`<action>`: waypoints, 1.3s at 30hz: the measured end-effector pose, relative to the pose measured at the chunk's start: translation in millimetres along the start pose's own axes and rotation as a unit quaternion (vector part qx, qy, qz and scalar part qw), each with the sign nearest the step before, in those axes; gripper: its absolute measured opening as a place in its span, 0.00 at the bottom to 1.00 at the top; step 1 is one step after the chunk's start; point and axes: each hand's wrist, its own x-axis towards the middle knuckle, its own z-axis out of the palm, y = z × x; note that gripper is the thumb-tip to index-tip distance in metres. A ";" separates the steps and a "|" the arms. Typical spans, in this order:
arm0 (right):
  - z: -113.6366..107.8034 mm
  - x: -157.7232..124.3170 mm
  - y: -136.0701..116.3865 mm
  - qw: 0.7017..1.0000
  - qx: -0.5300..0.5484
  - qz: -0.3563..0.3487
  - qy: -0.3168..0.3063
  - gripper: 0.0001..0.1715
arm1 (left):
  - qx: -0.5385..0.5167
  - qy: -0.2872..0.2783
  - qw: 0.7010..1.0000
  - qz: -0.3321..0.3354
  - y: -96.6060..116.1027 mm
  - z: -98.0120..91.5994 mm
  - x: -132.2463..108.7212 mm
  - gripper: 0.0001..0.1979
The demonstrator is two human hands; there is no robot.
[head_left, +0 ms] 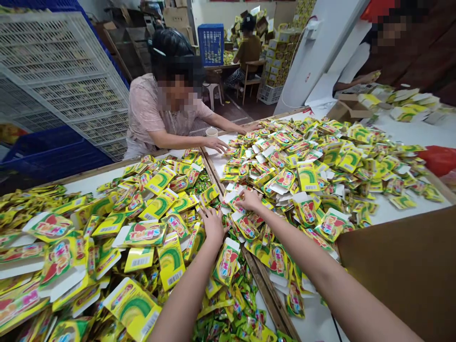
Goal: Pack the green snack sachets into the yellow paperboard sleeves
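Small yellow and green cartons [173,259] with white flaps lie in a loose heap on the left, mixed with small shiny green packets [245,304]. My left hand [213,225] is on this side, close to the wooden divider [254,268], its fingers apart over the cartons and packets. Just across the divider, my right hand [250,199] has its fingers curled on a small carton [233,198] at the near edge of the right heap [281,180]. The fingertips of the right hand are partly hidden.
Opposite me, a co-worker [171,104] reaches both hands to the right heap, beside a cup [211,132]. White crates [67,71] are stacked at left. A brown cardboard panel [399,270] stands near right. Other people sit farther back, near an open cardboard box [349,108] and stacked cartons.
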 end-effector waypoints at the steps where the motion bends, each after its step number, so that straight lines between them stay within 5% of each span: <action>1: -2.5 0.8 3.8 1.000 0.020 -0.002 -0.001 0.16 | 0.002 -0.001 1.000 0.003 -2.0 0.1 -0.2 0.35; 10: -34.0 -3.8 40.8 0.969 0.225 -0.061 0.084 0.16 | 0.024 -0.003 1.000 -0.001 -7.7 -4.1 -3.8 0.26; 17: -61.2 -18.9 46.6 0.941 0.283 -0.077 0.168 0.14 | 0.055 -0.003 0.998 0.004 -6.1 -5.6 -7.6 0.28; 24: -80.7 -29.1 63.0 0.917 0.300 -0.013 0.263 0.14 | 0.063 -0.002 0.998 0.005 -1.9 -7.3 -5.4 0.25; 31: -97.0 -48.2 75.1 0.882 0.379 0.001 0.279 0.17 | 0.070 -0.003 0.998 0.006 -2.6 -10.7 -9.7 0.23; 35: -107.9 -55.9 77.1 0.844 0.453 0.023 0.285 0.16 | 0.064 0.005 0.998 0.008 -3.8 -11.2 -14.5 0.25; 39: -139.1 -55.5 84.1 0.770 0.517 0.049 0.372 0.16 | 0.059 0.010 0.998 0.007 -4.6 -9.7 -18.6 0.26</action>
